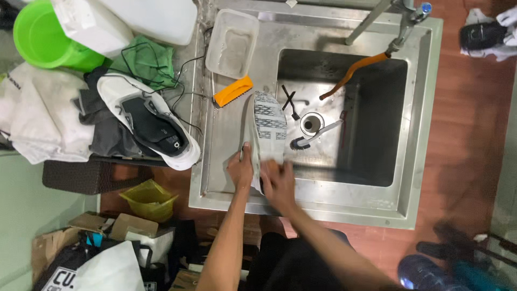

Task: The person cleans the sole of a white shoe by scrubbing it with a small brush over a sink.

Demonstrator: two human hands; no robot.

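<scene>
Holding the grey-soled sneaker (267,126) sole-up on the sink's (420,134) drainboard, we judge it light, bendy in the upper but stiff along the sole, and likely slick with wash water, so the heel end suits gripping. Our left hand (240,168) has its fingers closed around the heel edge; our right hand (277,182), motion-blurred, presses on it, grip unclear.

A shoe-washing corner of a home or small shop. A stainless steel sink (420,113) holds brushes; white sneakers (148,121) wait beside a green plastic bucket (37,37)
</scene>
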